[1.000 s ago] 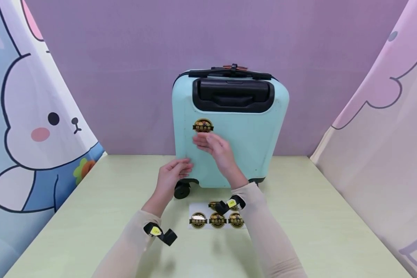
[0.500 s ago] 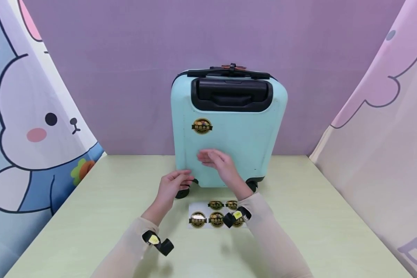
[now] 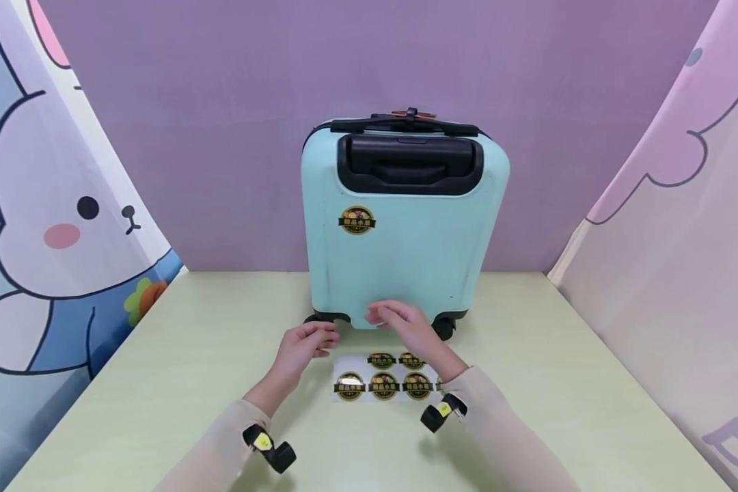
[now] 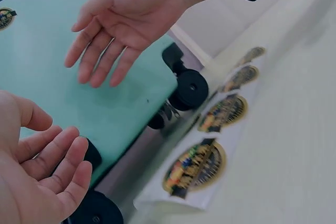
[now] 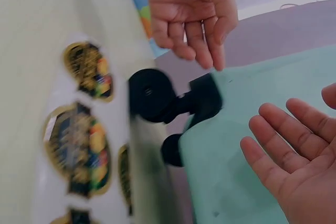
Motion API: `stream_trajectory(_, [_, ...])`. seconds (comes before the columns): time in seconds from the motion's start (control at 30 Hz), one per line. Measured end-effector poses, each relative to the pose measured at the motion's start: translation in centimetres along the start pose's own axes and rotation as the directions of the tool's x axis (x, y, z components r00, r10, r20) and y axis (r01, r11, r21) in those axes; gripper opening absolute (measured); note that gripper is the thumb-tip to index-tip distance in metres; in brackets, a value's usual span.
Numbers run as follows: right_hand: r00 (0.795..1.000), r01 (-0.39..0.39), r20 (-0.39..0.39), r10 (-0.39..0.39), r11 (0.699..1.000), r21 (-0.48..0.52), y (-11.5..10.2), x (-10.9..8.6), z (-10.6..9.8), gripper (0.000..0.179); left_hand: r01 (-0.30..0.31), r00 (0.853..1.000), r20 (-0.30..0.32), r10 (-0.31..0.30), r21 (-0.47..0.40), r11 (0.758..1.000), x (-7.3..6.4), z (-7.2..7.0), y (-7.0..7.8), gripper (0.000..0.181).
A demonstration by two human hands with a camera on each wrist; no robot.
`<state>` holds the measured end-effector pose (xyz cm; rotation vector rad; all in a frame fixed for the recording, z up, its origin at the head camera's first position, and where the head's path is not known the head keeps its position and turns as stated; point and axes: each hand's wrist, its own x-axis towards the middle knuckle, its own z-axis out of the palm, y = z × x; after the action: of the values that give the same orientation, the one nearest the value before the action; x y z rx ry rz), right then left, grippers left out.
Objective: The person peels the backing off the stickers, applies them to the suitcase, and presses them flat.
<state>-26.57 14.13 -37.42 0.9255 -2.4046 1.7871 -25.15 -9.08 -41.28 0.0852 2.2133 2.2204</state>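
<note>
A mint-green suitcase (image 3: 406,253) stands upright on the table with its black handle recess facing me. One round black-and-gold sticker (image 3: 357,221) is on its upper left face. In front of the wheels lies a white sticker sheet (image 3: 361,365) with several like stickers. My left hand (image 3: 301,348) hovers near the suitcase's lower left wheel, fingers relaxed and holding nothing. Before the suitcase's bottom edge is my right hand (image 3: 406,328), above the sheet, also with nothing in it. Both wrist views show bare palms with loosely spread fingers, the left hand (image 4: 42,166) and the right hand (image 5: 299,156).
The pale table (image 3: 160,383) runs back to a purple backdrop (image 3: 221,137). Printed cloths hang at both sides, a rabbit cloth (image 3: 67,191) at left and a pink-and-cream cloth (image 3: 682,260) at right. Black suitcase wheels (image 3: 445,328) stick out at the bottom.
Both hands have come down and toward me, away from the suitcase face. The right hand started just below the stuck sticker and is now low over the sheet's far side.
</note>
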Motion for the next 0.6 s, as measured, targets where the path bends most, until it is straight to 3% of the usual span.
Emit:
stream_trajectory(0.2, [0.998, -0.059, 0.027, 0.061, 0.997, -0.058, 1.4, -1.6, -0.2, 0.035, 0.016, 1.0, -0.009, -0.016, 0.022, 1.0, -0.8, -0.6, -1.1, 0.026])
stream_trajectory(0.6, [0.993, -0.085, 0.06, 0.1, 0.972, -0.218, 3.0, -4.4, -0.9, 0.031, 0.063, 0.998, -0.01, -0.063, 0.031, 0.998, -1.6, -1.2, -3.0, 0.025])
